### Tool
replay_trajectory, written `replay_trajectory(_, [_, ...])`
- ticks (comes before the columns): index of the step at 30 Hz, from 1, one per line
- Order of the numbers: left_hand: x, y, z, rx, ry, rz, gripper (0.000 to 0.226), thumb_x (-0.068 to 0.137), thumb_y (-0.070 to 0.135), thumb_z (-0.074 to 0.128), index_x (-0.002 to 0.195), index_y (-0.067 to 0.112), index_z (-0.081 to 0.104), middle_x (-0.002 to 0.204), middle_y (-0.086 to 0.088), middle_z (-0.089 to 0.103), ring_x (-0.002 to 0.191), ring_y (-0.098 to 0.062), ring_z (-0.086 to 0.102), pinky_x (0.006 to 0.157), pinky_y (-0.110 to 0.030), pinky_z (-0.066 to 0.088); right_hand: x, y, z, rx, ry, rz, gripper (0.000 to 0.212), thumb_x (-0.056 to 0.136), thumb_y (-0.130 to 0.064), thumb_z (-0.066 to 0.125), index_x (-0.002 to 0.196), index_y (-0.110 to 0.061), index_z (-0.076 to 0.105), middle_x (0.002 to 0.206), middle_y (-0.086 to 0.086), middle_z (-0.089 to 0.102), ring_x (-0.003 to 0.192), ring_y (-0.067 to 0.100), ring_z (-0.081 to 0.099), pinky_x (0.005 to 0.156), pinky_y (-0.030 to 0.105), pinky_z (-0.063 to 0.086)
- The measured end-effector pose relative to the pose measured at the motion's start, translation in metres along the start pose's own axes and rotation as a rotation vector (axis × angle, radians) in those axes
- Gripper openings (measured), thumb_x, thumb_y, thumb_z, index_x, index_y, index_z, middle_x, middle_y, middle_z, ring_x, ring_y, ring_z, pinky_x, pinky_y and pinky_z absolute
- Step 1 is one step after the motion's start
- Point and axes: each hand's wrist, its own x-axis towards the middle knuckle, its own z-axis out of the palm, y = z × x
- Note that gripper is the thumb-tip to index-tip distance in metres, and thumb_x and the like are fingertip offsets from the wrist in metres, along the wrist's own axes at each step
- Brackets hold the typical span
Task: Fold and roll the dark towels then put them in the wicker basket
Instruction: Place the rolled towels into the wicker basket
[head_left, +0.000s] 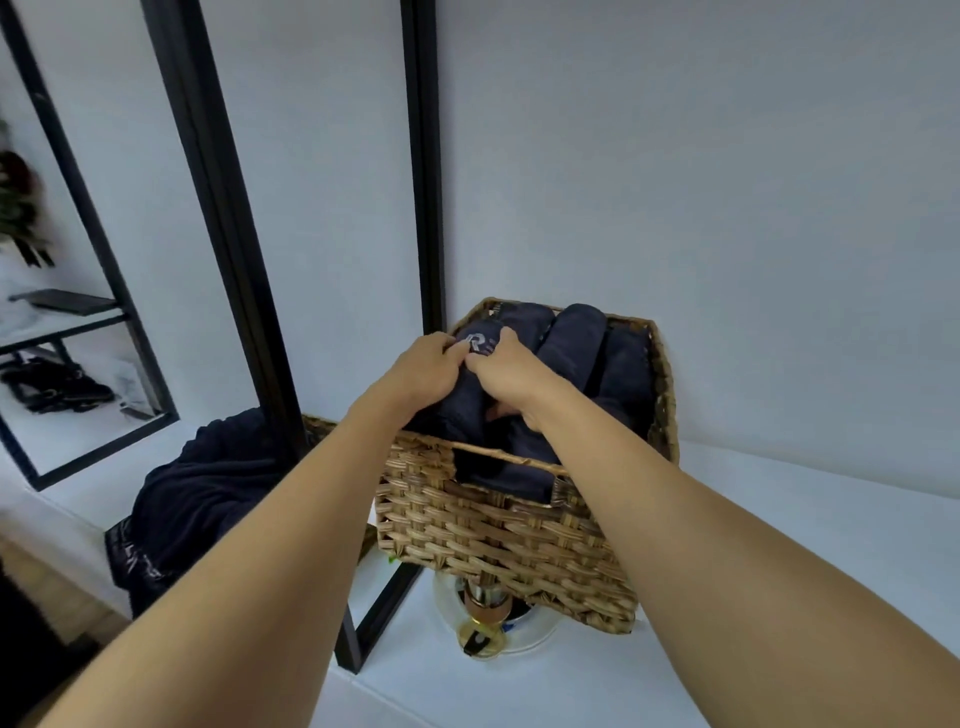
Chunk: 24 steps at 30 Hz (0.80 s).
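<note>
The wicker basket (493, 535) stands on a white counter (779, 519), close to the corner of a pale wall (675, 182); it is packed with dark towels rolled into cylinders, lying side by side with their ends towards the back rim. Both bare arms reach over the near rim into the left part of the basket; the left hand (423, 371) lies over the top of the leftmost rolled towel (462, 410) with its fingers curled down onto the cloth; the right hand (506, 371) is pressed against it from the right, fingers bent and gripping the same roll, so the two hands meet on it, knuckles nearly touching. A pale logo (478, 343) shows on this towel just beyond the fingertips. The other rolls (574, 338) lie to the right of the hands, untouched, filling the rest of the basket. At the left a black frame (223, 234) leans up the wall; beyond it sits a loose heap of dark cloth (202, 483), though I cannot tell whether that is the thing itself or a reflection. A bottle with a gold cap (485, 610) stands on a white dish (540, 631) just beside the basket's near corner, partly hidden by it.
</note>
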Motion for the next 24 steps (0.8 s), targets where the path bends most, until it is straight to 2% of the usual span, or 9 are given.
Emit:
replay_trajectory(6, [0.006, -0.009, 0.014, 0.394, -0.100, -0.002, 0.035, 0.105, 0.021, 0.033, 0.129, 0.004, 0.052, 0.134, -0.015, 0.052, 0.120, -0.032, 0.050, 0.096, -0.034, 0.037, 0.005, 0.020, 0.003, -0.115, -0.093, 0.094, 0.060, 0.097, -0.029, 0.049, 0.149, -0.010, 0.027, 0.139, 0.018, 0.047, 0.094, 0.038, 0.065, 0.057, 0.046, 0.061])
replay_trajectory(7, [0.006, -0.008, 0.016, 0.475, -0.097, -0.007, 0.034, 0.104, 0.019, 0.034, 0.130, 0.005, 0.051, 0.134, -0.015, 0.052, 0.118, -0.032, 0.051, 0.094, -0.034, 0.038, 0.006, 0.019, 0.001, -0.238, -0.061, 0.075, 0.062, 0.097, -0.029, 0.050, 0.150, -0.009, 0.025, 0.143, 0.019, 0.040, 0.099, 0.040, 0.063, 0.059, 0.042, 0.061])
replay_trajectory(9, [0.001, -0.002, 0.020, 0.622, -0.042, -0.036, 0.035, 0.100, 0.017, 0.041, 0.133, 0.008, 0.048, 0.134, -0.013, 0.052, 0.118, -0.032, 0.052, 0.094, -0.038, 0.042, 0.007, 0.015, -0.006, -0.560, 0.070, -0.040, 0.062, 0.097, -0.027, 0.050, 0.149, -0.009, 0.022, 0.149, 0.019, 0.024, 0.119, 0.041, 0.051, 0.081, 0.042, 0.056])
replay_trajectory(10, [-0.003, 0.002, 0.022, 0.692, 0.000, -0.040, 0.036, 0.099, 0.016, 0.042, 0.134, 0.008, 0.046, 0.135, -0.013, 0.050, 0.120, -0.033, 0.051, 0.094, -0.041, 0.043, 0.010, 0.012, -0.008, -0.656, 0.117, -0.131, 0.057, 0.097, -0.025, 0.048, 0.147, -0.010, 0.025, 0.150, 0.018, 0.023, 0.124, 0.041, 0.045, 0.093, 0.044, 0.049])
replay_trajectory(12, [-0.010, 0.004, 0.025, 0.761, 0.045, 0.016, 0.039, 0.099, 0.014, 0.040, 0.137, 0.005, 0.040, 0.139, -0.015, 0.044, 0.125, -0.035, 0.047, 0.096, -0.045, 0.042, 0.016, 0.009, -0.008, -0.735, 0.077, -0.256, 0.043, 0.099, -0.020, 0.042, 0.140, -0.010, 0.036, 0.145, 0.017, 0.033, 0.123, 0.041, 0.045, 0.100, 0.046, 0.042])
replay_trajectory(14, [-0.012, 0.002, 0.024, 0.781, -0.034, 0.072, 0.041, 0.099, 0.014, 0.037, 0.138, 0.003, 0.037, 0.139, -0.018, 0.040, 0.125, -0.036, 0.046, 0.100, -0.047, 0.042, 0.022, 0.012, -0.004, -0.795, 0.018, -0.289, 0.035, 0.101, -0.019, 0.036, 0.133, -0.008, 0.046, 0.136, 0.018, 0.044, 0.119, 0.039, 0.049, 0.098, 0.046, 0.042])
replay_trajectory(18, [-0.008, -0.008, 0.016, 0.834, -0.182, 0.034, 0.043, 0.100, 0.020, 0.031, 0.140, 0.006, 0.036, 0.139, -0.016, 0.043, 0.125, -0.037, 0.046, 0.103, -0.051, 0.040, 0.025, 0.014, 0.002, -0.905, -0.032, -0.292, 0.039, 0.104, -0.016, 0.033, 0.139, -0.005, 0.043, 0.141, 0.017, 0.047, 0.124, 0.034, 0.048, 0.104, 0.041, 0.039])
replay_trajectory(21, [-0.004, -0.008, 0.020, 0.853, -0.252, 0.006, 0.046, 0.102, 0.022, 0.027, 0.143, 0.005, 0.035, 0.144, -0.018, 0.043, 0.129, -0.035, 0.043, 0.107, -0.049, 0.037, 0.025, 0.019, -0.001, -0.878, -0.097, -0.230, 0.044, 0.104, -0.018, 0.031, 0.146, -0.004, 0.034, 0.149, 0.018, 0.040, 0.132, 0.034, 0.042, 0.109, 0.040, 0.035])
replay_trajectory(24, [-0.003, -0.003, 0.020, 0.837, -0.182, -0.009, 0.040, 0.102, 0.026, 0.030, 0.130, 0.006, 0.050, 0.133, -0.017, 0.054, 0.120, -0.034, 0.052, 0.099, -0.045, 0.042, 0.017, 0.021, -0.013, -0.682, -0.098, -0.222, 0.054, 0.104, -0.024, 0.037, 0.153, -0.006, 0.021, 0.159, 0.013, 0.025, 0.143, 0.031, 0.029, 0.115, 0.035, 0.025])
